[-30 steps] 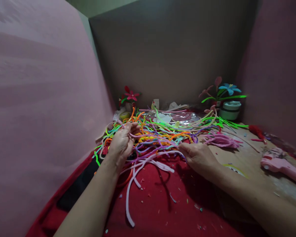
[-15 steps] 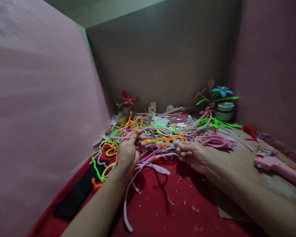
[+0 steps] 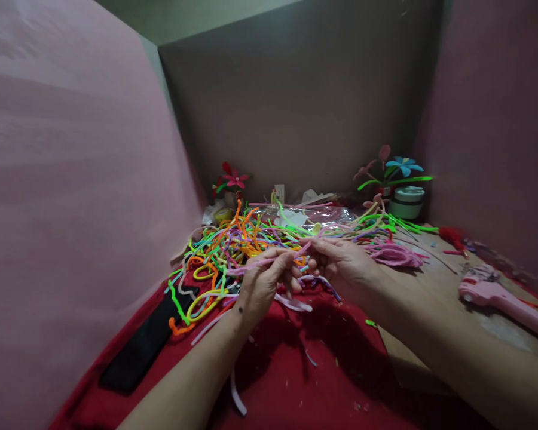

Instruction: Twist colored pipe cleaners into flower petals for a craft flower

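Over the red cloth (image 3: 287,388), in front of the person I am watching, two hands hold one pink pipe cleaner (image 3: 303,248): the left hand (image 3: 266,280) pinches it between thumb and curled fingers; the right hand (image 3: 338,263) pinches it by the fingertips, just beside. Advisable, in my judgement: grip lightly to spare the pile, and keep the strand clear of the tangle. Next outward: one heap of pipe cleaners (image 3: 251,239), strands too many to count. At left, one black phone (image 3: 137,343); at right, one pink bundle (image 3: 397,255) and one apparent glue gun (image 3: 502,298). Behind: one red-pink bloom (image 3: 236,178), one blue bloom (image 3: 404,166), one lidded pot (image 3: 406,204).
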{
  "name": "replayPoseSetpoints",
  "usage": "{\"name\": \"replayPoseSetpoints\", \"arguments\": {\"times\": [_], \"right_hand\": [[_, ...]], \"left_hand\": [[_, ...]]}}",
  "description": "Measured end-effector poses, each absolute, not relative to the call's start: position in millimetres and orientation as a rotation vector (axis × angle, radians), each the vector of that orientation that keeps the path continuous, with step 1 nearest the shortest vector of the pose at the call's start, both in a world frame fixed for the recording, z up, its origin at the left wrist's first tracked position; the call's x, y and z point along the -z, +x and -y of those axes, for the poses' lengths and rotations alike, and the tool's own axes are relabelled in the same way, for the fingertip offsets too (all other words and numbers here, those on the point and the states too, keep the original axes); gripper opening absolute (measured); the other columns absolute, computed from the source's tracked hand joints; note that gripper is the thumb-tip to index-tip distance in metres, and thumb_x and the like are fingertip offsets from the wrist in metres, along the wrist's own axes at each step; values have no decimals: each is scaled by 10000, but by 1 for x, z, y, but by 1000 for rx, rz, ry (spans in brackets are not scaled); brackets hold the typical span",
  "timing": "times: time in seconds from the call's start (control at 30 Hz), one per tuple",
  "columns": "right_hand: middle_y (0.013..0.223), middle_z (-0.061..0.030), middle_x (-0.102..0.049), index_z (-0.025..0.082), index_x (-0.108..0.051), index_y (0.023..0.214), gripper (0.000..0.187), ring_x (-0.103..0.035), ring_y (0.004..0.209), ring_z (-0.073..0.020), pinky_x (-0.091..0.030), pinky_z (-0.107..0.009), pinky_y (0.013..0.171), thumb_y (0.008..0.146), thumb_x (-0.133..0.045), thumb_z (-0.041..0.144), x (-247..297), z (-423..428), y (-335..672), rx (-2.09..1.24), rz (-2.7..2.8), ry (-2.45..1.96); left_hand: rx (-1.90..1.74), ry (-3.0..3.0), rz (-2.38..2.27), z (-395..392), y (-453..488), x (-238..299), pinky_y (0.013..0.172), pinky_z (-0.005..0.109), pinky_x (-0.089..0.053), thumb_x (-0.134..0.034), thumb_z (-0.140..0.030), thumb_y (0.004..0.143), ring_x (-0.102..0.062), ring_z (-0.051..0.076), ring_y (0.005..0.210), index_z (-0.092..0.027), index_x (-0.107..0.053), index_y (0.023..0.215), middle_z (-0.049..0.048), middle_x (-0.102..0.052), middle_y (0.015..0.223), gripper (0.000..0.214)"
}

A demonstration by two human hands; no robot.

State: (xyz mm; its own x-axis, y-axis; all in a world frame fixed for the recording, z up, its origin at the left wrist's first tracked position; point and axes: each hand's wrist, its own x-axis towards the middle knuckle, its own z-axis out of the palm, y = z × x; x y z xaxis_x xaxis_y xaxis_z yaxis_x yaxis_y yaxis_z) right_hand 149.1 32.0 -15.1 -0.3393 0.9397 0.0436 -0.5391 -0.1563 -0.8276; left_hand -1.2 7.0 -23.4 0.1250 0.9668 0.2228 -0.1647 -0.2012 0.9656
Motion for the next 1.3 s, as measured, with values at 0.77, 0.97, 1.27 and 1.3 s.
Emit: {"name": "replayPoseSetpoints", "arguments": {"times": [0.77, 0.97, 1.27, 1.3], "right_hand": [[473, 46, -432, 148, -647, 660, 224, -306, 427, -68, -225, -215, 438, 760, -466, 235, 41, -35, 143, -1231, 1759, -866], [482, 23, -501, 152, -597, 582, 219, -381, 410, -75, -257, -216, 423, 753, -510, 259, 39, -31, 140, -1357, 1613, -849], [625, -25, -612, 110, -646, 766, 239, -472, 426, -60, -345, -191, 416, 723, -626, 344, 44, -28, 138, -1872, 1232, -699], [622, -31, -615, 102, -646, 769, 250, -480, 419, -62, -353, -193, 412, 725, -619, 347, 44, -27, 138, -1921, 1199, -706]], "left_hand": [[-1112, 1429, -1083, -15, -7, 30, 339, 164, -279, -605, -380, 754, -374, 47, 335, -135, -600, 883, -63, -474, 463, 277], [-1094, 1498, -1040, -13, -3, 32, 347, 176, -295, -593, -370, 759, -403, 55, 360, -134, -617, 895, -42, -512, 521, 274], [-1327, 1301, -1090, -13, -2, 28, 340, 156, -246, -632, -423, 724, -361, 37, 352, -133, -653, 900, -63, -464, 447, 339], [-1338, 1294, -1097, -13, -2, 28, 342, 156, -250, -638, -423, 721, -369, 38, 354, -134, -650, 906, -62, -468, 450, 344]]}}
